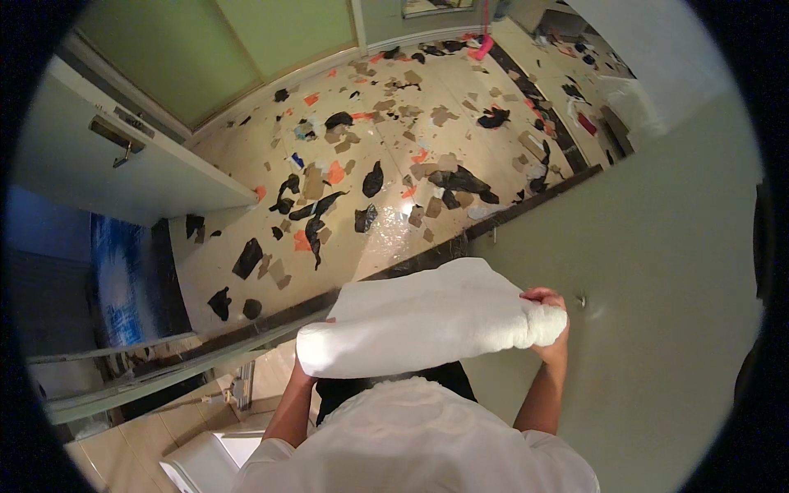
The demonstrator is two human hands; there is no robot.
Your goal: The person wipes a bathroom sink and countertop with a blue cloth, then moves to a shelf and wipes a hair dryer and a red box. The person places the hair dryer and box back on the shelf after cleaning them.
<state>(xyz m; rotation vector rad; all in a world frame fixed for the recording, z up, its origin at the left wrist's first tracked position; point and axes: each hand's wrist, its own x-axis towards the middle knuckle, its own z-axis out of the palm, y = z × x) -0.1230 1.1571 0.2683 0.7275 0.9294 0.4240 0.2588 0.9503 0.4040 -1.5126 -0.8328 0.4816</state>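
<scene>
A wide white sheet of soft material (425, 314), partly rolled up, spans the space in front of my torso. It looks like cloth or thick paper; which one I cannot tell. My left hand (301, 368) grips its left end, mostly hidden beneath the roll, with a fingertip showing over the top. At the bunched right end, my right hand (546, 298) has its fingers curled over the edge. The sheet's loose far edge slopes away from me, above a dark threshold strip (425, 259).
Black plastic scraps (459, 180), brown cardboard pieces (313, 182) and orange bits (336, 172) litter the tiled floor (345, 246) ahead. A door (142, 166) stands ajar at left. A pink broom or dustpan (485, 47) is at the back. A greenish panel (647, 277) rises at right.
</scene>
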